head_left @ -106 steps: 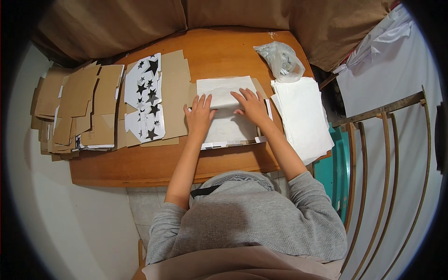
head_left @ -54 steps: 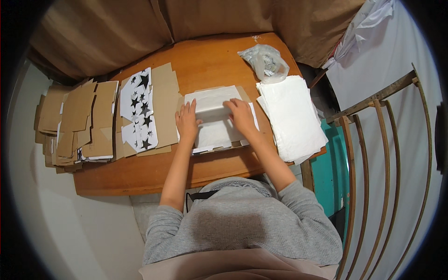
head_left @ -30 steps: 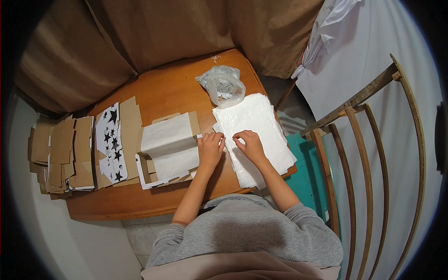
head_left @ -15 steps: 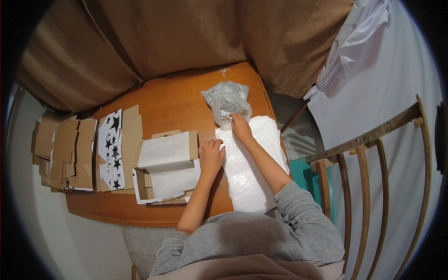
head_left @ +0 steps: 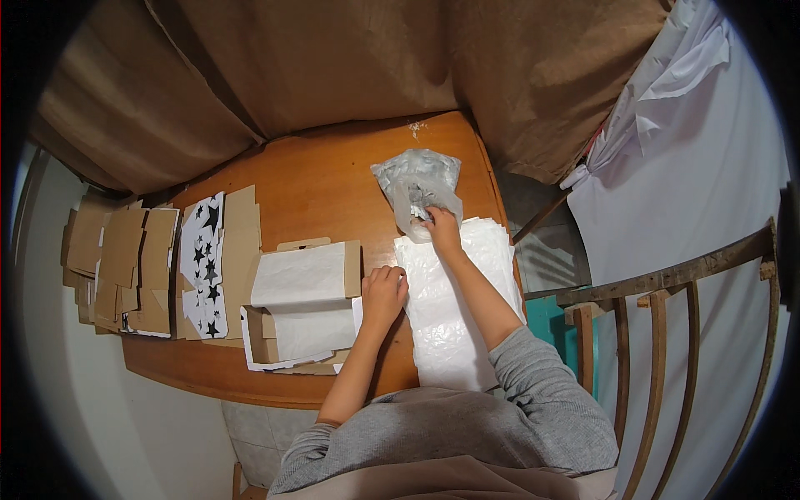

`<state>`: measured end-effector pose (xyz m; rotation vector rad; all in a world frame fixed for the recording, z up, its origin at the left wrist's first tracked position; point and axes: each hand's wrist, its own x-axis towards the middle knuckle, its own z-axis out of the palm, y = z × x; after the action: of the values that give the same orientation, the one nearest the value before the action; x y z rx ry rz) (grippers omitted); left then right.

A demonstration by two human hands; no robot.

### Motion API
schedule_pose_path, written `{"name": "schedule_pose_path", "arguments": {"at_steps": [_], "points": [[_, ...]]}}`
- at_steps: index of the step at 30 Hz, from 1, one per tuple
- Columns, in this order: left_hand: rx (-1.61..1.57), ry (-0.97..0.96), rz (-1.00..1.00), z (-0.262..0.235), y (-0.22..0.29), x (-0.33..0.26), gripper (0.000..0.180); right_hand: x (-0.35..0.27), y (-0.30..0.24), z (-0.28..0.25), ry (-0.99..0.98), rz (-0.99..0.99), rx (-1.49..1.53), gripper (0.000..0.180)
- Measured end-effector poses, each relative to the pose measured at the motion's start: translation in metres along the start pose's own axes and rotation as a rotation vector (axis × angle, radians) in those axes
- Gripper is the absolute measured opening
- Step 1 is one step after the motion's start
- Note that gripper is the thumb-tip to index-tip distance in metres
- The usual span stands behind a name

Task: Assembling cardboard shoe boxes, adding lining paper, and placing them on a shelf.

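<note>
A translucent plastic bag [head_left: 408, 171] with silvery-grey contents lies toward the far side of the table, its mouth facing me. My right hand [head_left: 443, 233] is at that mouth, fingers bent together beside a small whitish piece; what they grip is too small to name. Under my right wrist lies a stack of glossy white sheets [head_left: 454, 325]. My left hand [head_left: 384, 296] rests with curled fingers between the stack's left edge and an open cardboard box [head_left: 354, 271]. Anything in its fingertips is hidden. White paper [head_left: 304, 279] lines the box and lies over its back.
Flattened cardboard pieces [head_left: 121, 258] are piled at the table's left end. Beside them lies a white sheet with black stars [head_left: 202, 267]. A brown curtain [head_left: 333, 67] hangs behind the wooden table [head_left: 325, 200]. Wooden slats [head_left: 658, 367] stand at the right.
My right hand has shifted slightly at the bag's mouth, its fingers bending more. My left hand's fingers have curled in. The whole view has shifted a little.
</note>
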<state>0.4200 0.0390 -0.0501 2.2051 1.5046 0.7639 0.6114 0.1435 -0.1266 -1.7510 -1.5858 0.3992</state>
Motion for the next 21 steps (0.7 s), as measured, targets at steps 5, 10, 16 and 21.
{"name": "schedule_pose_path", "arguments": {"at_steps": [5,10,16,21], "points": [[-0.024,-0.021,0.031,-0.004,0.001,-0.003,0.013,0.001,0.002,-0.004,-0.014,-0.001,0.125,0.031],[-0.066,-0.019,0.052,-0.008,0.004,-0.008,0.013,0.006,0.018,0.002,0.000,-0.063,0.024,0.031],[-0.101,0.021,0.039,-0.020,0.000,-0.017,0.011,0.003,0.003,0.013,0.094,-0.033,-0.188,0.028],[-0.131,0.052,0.042,-0.028,-0.006,-0.023,0.010,0.000,-0.004,0.010,0.022,0.062,-0.004,0.025]]}}
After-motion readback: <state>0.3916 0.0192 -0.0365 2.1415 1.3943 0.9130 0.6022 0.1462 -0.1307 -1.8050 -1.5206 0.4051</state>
